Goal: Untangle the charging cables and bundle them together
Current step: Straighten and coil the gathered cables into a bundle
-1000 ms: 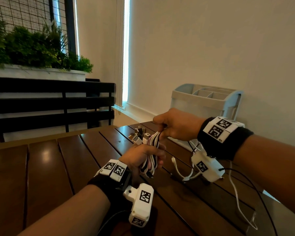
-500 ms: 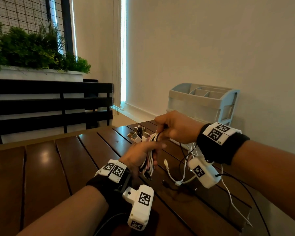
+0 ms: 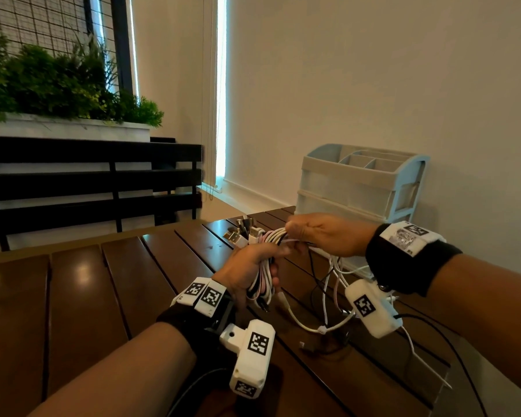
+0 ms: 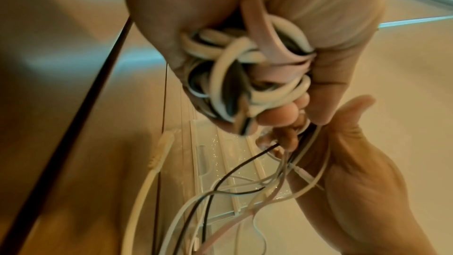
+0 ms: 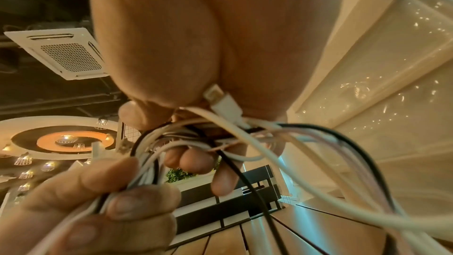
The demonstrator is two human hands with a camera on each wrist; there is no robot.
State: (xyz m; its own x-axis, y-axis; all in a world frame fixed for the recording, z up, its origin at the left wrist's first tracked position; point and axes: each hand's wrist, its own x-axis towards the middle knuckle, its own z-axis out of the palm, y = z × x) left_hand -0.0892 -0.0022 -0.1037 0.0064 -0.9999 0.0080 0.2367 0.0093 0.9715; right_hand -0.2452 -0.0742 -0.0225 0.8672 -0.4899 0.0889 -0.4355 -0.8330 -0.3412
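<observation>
My left hand (image 3: 247, 267) grips a folded bundle of white, pink and black charging cables (image 3: 263, 279) above the wooden table (image 3: 103, 296). Several USB plugs (image 3: 242, 233) stick up past its knuckles. In the left wrist view the looped cable bundle (image 4: 247, 73) sits inside the curled fingers. My right hand (image 3: 322, 234) pinches the cable strands just right of the bundle. The right wrist view shows these strands (image 5: 220, 137) crossing under its fingers, with a white connector (image 5: 220, 102) against the palm. Loose cable tails (image 3: 328, 302) hang from both hands to the table.
A pale blue and white desk organiser (image 3: 358, 182) with drawers stands at the table's far right corner against the wall. A black slatted bench (image 3: 88, 182) and a planter (image 3: 57, 85) lie beyond the table's far edge. The table's right edge is close under my right forearm.
My right hand has drawn the strands slightly right and lower, level with the top of the bundle. More loose cable now hangs below the right hand. My left hand keeps its grip.
</observation>
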